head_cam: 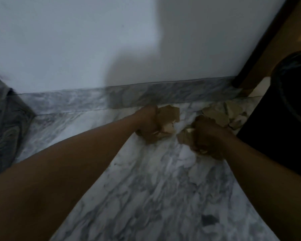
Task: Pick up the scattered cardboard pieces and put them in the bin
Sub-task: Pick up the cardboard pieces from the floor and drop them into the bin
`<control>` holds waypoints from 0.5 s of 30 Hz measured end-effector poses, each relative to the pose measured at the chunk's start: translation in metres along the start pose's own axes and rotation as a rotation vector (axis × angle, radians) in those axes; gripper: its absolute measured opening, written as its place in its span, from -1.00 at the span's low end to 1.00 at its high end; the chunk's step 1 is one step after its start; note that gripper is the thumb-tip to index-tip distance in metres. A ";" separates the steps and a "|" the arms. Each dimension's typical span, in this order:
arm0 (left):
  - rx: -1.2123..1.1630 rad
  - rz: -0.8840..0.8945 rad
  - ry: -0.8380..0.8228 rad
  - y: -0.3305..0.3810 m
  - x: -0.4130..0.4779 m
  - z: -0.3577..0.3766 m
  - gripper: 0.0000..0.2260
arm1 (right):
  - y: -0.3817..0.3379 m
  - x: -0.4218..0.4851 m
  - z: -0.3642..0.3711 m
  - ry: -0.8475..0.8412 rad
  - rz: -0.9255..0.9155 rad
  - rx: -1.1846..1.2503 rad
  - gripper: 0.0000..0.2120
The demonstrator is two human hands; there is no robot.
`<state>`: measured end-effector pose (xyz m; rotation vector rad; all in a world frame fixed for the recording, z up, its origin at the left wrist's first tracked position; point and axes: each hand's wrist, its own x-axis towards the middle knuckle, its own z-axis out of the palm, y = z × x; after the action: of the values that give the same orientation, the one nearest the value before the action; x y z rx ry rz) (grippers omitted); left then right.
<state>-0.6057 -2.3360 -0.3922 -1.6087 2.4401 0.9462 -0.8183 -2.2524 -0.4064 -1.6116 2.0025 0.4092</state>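
Note:
Torn brown cardboard pieces lie on the grey marble floor near the wall. My left hand (147,124) is closed around a bunch of cardboard pieces (169,117) just in front of the skirting. My right hand (207,136) grips another bunch of cardboard scraps (185,136) a little to the right. Several loose cardboard pieces (222,113) remain on the floor behind my right hand, next to the black bin (288,110) at the right edge. The bin's rim is lined with a dark bag.
A white wall (94,40) with a marble skirting (163,96) runs across the back. A dark door frame (261,42) stands at the upper right. A marble corner (2,119) juts in on the left. Marble floor (155,197) spreads toward me.

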 end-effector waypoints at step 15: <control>0.373 -0.124 0.196 0.041 0.014 0.043 -0.41 | 0.018 -0.006 -0.010 0.003 0.043 0.042 -0.32</control>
<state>-0.6583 -2.3140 -0.4133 -1.7525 2.4122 0.3022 -0.8366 -2.2490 -0.3967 -1.5477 2.0372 0.3786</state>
